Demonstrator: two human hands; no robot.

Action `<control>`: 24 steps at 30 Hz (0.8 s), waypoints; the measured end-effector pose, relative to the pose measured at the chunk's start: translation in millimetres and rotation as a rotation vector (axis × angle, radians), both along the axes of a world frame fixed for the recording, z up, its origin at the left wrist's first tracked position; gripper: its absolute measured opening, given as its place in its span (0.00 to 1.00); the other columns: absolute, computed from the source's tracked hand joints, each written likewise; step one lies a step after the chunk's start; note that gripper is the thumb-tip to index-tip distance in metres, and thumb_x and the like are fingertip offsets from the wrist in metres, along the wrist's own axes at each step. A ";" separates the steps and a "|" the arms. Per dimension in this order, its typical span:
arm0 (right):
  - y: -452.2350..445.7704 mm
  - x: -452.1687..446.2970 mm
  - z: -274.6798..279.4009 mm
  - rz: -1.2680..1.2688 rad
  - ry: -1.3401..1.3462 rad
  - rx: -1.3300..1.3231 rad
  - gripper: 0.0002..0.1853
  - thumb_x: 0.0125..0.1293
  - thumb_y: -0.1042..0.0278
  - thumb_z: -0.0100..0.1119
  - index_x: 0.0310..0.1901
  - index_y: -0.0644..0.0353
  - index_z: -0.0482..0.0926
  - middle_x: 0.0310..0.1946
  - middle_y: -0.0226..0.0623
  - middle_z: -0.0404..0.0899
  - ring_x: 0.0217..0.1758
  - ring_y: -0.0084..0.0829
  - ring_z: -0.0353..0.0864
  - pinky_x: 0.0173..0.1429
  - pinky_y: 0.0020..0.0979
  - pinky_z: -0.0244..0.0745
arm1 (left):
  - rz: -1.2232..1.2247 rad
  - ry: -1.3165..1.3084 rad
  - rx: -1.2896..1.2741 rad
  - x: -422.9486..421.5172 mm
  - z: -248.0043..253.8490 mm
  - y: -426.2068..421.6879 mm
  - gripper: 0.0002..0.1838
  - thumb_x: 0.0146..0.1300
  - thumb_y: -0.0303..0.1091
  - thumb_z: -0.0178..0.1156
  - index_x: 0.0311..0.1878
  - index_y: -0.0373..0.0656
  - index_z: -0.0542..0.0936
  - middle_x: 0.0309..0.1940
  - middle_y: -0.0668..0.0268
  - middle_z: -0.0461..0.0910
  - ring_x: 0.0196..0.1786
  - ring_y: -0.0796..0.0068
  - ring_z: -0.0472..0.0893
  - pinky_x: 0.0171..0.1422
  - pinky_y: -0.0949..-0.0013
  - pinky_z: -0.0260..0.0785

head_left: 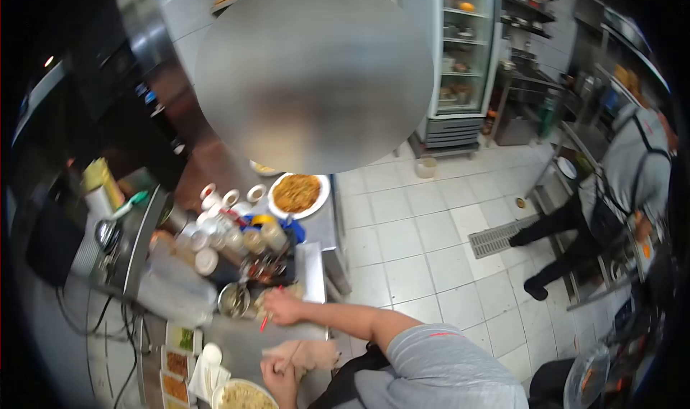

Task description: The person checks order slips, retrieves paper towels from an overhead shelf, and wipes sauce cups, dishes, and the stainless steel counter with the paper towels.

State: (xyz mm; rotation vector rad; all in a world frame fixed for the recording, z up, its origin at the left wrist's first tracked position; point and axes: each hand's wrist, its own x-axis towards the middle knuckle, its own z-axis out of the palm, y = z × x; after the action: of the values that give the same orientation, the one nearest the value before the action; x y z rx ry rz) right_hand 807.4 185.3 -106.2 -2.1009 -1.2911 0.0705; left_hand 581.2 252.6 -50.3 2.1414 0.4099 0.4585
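My right hand reaches across the steel counter and presses down on a pale, crumpled cloth. Narrow red strips show on both sides of that hand. Close to the front edge, my left hand has its fingers curled; whatever they hold, if anything, is hidden. Beside it are a white bowl of pale food and a flat pinkish-tan piece that I cannot identify. A round metal pot stands just beyond my right hand.
Several bottles and jars crowd the counter near a white plate of noodle-like food. Small tubs, one with chopped greens, line the lower left. Across the tiled floor stand a glass-door fridge and a person at another counter.
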 end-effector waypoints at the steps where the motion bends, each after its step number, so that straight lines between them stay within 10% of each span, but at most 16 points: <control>1: 3.7 0.6 2.1 -0.042 0.108 0.049 0.16 0.45 0.55 0.59 0.34 0.53 0.76 0.42 0.40 0.70 0.51 0.44 0.66 0.51 0.47 0.63 | 0.006 -0.066 0.032 6.9 16.9 -2.1 0.13 0.41 0.21 0.61 0.35 0.36 0.74 0.37 0.59 0.69 0.42 0.60 0.72 0.49 0.66 0.66; 9: -8.6 0.2 27.5 0.093 0.373 0.485 0.12 0.59 0.63 0.60 0.44 0.56 0.82 0.48 0.39 0.75 0.52 0.35 0.75 0.57 0.34 0.69 | 0.298 0.108 0.345 26.1 1.3 2.8 0.35 0.52 0.45 0.64 0.62 0.42 0.66 0.63 0.38 0.55 0.65 0.40 0.57 0.67 0.46 0.50; 14: -77.0 -17.3 88.4 0.057 0.634 0.623 0.11 0.67 0.70 0.52 0.47 0.64 0.79 0.52 0.37 0.75 0.56 0.28 0.72 0.62 0.29 0.63 | 0.317 0.317 0.197 41.7 -14.0 0.7 0.28 0.58 0.43 0.60 0.59 0.42 0.69 0.58 0.45 0.64 0.61 0.44 0.63 0.64 0.48 0.54; 20: -176.6 -39.0 62.9 -0.291 0.881 0.652 0.13 0.71 0.64 0.48 0.44 0.66 0.78 0.36 0.36 0.81 0.40 0.25 0.80 0.44 0.26 0.71 | -0.053 -0.142 -0.174 91.6 19.8 0.6 0.19 0.59 0.35 0.61 0.53 0.42 0.74 0.49 0.49 0.70 0.54 0.51 0.69 0.59 0.61 0.61; 24: -211.3 -53.8 26.4 -0.393 0.890 0.602 0.15 0.71 0.59 0.48 0.41 0.63 0.78 0.25 0.30 0.80 0.31 0.22 0.80 0.32 0.22 0.66 | 0.109 0.055 0.241 111.6 46.6 6.4 0.28 0.54 0.43 0.65 0.58 0.48 0.72 0.59 0.48 0.63 0.62 0.50 0.63 0.64 0.51 0.55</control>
State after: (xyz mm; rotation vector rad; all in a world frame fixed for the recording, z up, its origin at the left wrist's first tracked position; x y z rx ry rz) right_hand 753.5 -26.0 -79.7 -1.4627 -0.2960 0.3513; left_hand 692.8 259.0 -3.6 2.3774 0.5269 0.5337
